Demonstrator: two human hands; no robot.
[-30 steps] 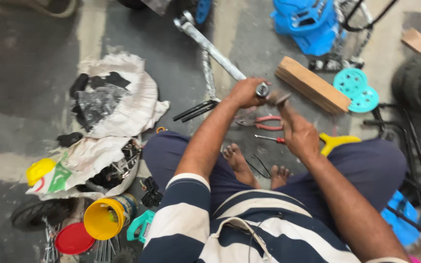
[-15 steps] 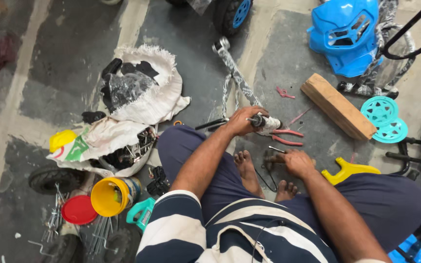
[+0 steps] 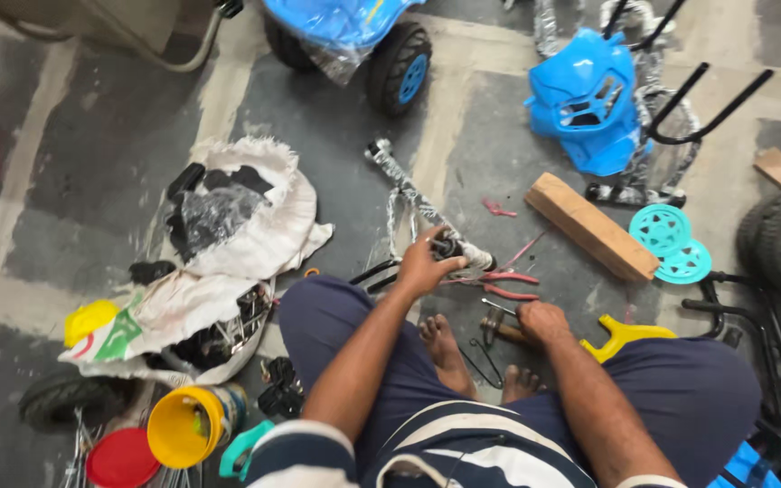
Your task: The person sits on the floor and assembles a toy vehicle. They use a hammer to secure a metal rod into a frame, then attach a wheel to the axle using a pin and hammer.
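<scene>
Wrapped metal tube lies on floor before my knees, near end capped by black fitting. My left hand closed round that end. My right hand has dropped from raised hammering pose, now fisted on hammer handle, head resting low near my foot: striking paused. Red pliers between hands. Wooden block far right, teal discs beside it. White sacks left, green-and-red print. Yellow tub, red lid near left.
</scene>
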